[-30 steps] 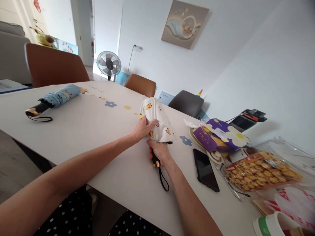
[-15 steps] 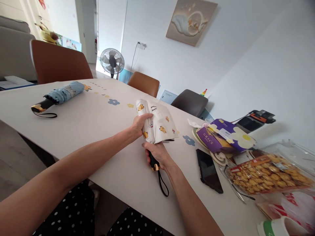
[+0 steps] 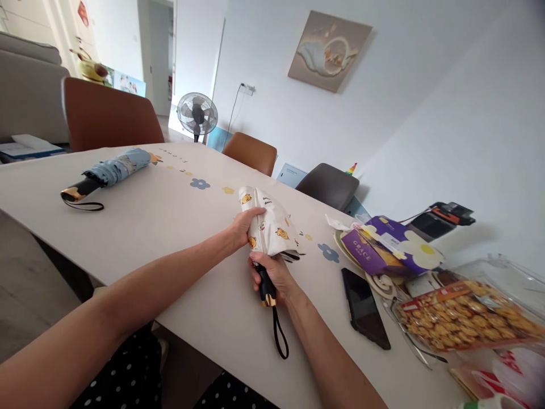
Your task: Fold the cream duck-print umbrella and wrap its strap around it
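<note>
A folding umbrella [image 3: 276, 227] with a white canopy and yellow duck prints is between my hands over the table. My left hand [image 3: 247, 224] grips the canopy from the left, thumb across the fabric. Around the top of the black handle, just below the canopy, my right hand [image 3: 273, 269] is closed. The handle has a gold end, and a black wrist strap hangs from it. Part of the canopy on the right is loose, with dark edges showing beneath. A second, light blue folding umbrella [image 3: 123, 166] lies rolled up on the table at the left.
On the right of the white table [image 3: 200, 227] lie a black phone [image 3: 365, 307], a purple box [image 3: 370, 250], glasses [image 3: 413, 341] and a pack of cookies [image 3: 464, 315]. A black bottle [image 3: 443, 218] is behind them. Chairs [image 3: 113, 116] and a fan [image 3: 197, 113] stand beyond the table.
The loose right side of the white canopy has drawn in and become narrower, curving around the shaft. Both hands keep their grip. The whole view has shifted slightly.
</note>
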`<action>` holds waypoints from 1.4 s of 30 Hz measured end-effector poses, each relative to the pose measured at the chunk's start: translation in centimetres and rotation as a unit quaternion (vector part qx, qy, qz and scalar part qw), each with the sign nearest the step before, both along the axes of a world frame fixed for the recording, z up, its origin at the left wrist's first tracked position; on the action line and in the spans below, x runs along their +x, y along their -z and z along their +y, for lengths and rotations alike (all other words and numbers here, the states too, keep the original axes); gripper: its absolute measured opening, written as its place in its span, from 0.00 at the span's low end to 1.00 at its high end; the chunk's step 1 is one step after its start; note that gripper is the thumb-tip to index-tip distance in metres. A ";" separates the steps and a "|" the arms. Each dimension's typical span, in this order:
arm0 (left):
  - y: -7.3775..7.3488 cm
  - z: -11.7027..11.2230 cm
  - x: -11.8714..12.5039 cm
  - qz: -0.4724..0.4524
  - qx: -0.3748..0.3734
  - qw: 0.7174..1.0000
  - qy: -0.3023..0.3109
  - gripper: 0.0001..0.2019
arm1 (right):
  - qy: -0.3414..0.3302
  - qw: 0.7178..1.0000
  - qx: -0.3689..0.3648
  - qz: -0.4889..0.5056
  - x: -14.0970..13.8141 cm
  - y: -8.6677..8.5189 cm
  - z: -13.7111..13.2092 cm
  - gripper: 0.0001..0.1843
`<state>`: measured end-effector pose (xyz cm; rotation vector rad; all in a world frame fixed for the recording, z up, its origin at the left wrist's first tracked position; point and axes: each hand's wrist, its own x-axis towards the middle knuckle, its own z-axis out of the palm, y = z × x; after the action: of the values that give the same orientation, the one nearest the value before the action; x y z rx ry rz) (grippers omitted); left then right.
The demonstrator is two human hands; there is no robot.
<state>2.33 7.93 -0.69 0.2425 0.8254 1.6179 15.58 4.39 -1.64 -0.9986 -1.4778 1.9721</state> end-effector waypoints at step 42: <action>-4.0 2.2 6.1 0.653 0.207 0.716 0.132 0.07 | 0.022 0.972 -0.156 0.172 0.0 0.6 1.6 0.06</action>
<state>8.46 10.13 3.30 1.8996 1.3315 1.1467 15.58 6.01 -2.28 -0.7480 -0.9718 2.2539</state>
